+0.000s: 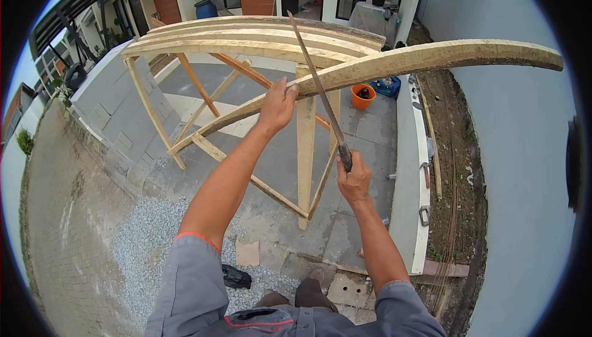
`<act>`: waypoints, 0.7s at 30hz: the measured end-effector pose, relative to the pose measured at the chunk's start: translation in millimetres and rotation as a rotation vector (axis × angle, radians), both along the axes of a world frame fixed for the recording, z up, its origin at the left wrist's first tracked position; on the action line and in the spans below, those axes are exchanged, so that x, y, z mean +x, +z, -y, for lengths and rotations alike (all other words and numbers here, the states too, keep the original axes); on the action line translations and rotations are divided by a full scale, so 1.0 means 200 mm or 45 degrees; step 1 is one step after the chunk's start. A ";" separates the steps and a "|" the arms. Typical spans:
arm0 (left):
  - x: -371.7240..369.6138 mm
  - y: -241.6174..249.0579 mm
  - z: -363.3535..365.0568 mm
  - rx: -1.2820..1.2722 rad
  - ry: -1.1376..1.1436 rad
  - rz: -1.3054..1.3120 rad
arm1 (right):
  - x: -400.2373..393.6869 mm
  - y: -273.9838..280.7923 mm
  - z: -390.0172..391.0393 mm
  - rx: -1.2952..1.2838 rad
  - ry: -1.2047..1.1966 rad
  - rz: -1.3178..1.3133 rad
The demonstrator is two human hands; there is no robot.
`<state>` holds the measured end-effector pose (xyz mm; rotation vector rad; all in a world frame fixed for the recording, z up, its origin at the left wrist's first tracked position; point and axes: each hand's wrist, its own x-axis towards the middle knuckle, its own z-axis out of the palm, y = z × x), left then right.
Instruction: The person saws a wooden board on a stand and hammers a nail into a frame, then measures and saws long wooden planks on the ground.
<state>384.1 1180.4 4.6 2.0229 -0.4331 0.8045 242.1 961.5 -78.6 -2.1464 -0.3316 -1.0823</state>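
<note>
Resting on a pale, cement-streaked plank (394, 61), a thin saw (317, 87).

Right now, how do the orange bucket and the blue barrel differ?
The orange bucket stands on the paving near the wooden frame; the blue barrel stands farther off by the house wall. The orange bucket is open-topped with something dark inside; the blue barrel's inside can't be seen. Both stand upright.

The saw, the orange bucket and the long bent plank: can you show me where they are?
saw (316, 84): head view, on the middle of its thin blade.
orange bucket (359, 101): head view, on its front wall.
long bent plank (431, 56): head view, on its pale side face, right of the saw.
</note>
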 end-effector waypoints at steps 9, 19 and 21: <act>0.19 -0.03 0.03 0.208 0.053 0.101 | 0.17 -0.06 0.01 -0.039 -0.045 0.009; 0.19 -0.03 0.01 0.159 -0.025 0.045 | 0.13 -0.07 -0.11 -0.006 -0.106 -0.201; 0.19 -0.03 0.01 0.138 -0.040 0.037 | 0.12 -0.07 -0.13 0.019 -0.101 -0.197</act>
